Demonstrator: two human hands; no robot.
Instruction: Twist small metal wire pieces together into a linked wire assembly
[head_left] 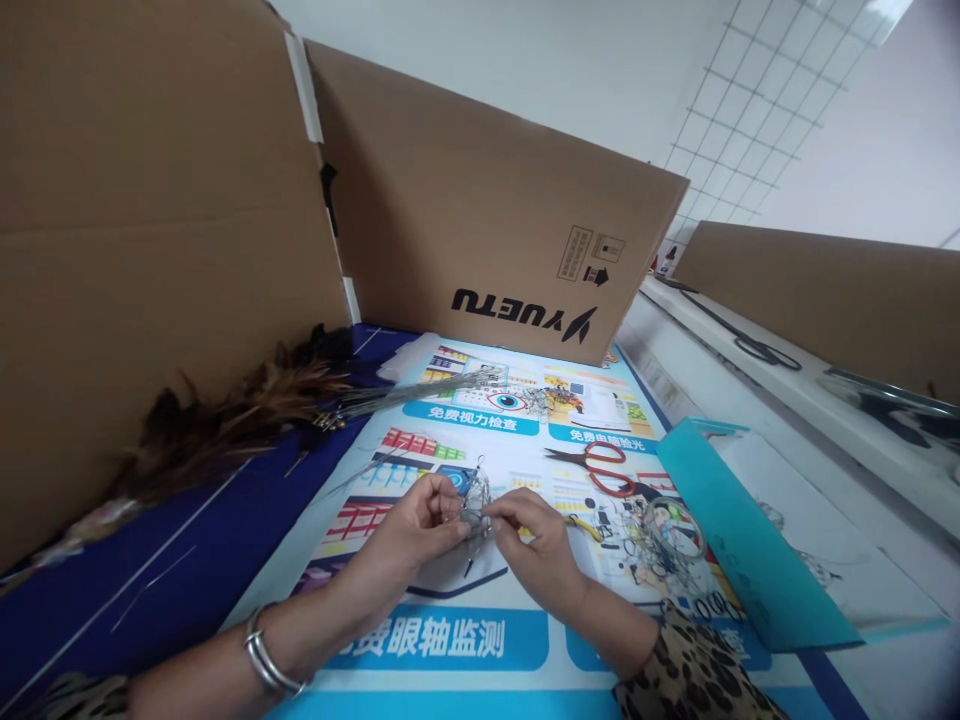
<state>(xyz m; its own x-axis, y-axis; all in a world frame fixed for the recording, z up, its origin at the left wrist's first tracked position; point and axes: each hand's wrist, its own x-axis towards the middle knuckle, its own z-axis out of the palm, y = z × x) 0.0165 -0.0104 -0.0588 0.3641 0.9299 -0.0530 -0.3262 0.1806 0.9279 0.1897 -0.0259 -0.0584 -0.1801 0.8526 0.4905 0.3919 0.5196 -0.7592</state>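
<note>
My left hand [427,520] is closed, its thumb and fingers pinching the left side of a small tangle of thin wire [480,490]. My right hand [536,540] pinches the same wire piece from the right, its fingertips almost meeting the left ones. Dark thin ends stick out above and below the fingers. The fingers hide part of the wire piece. Red-handled scissors [600,468] lie beyond my right hand, blades pointing left. A yellow-handled tool [583,527] shows partly behind my right wrist.
A heap of wire bits [660,550] lies right of my right arm. Long thin wires [420,390] and brown feathers [247,410] lie at the left and back. Cardboard walls [480,200] stand behind. At the right is a teal folder [757,550].
</note>
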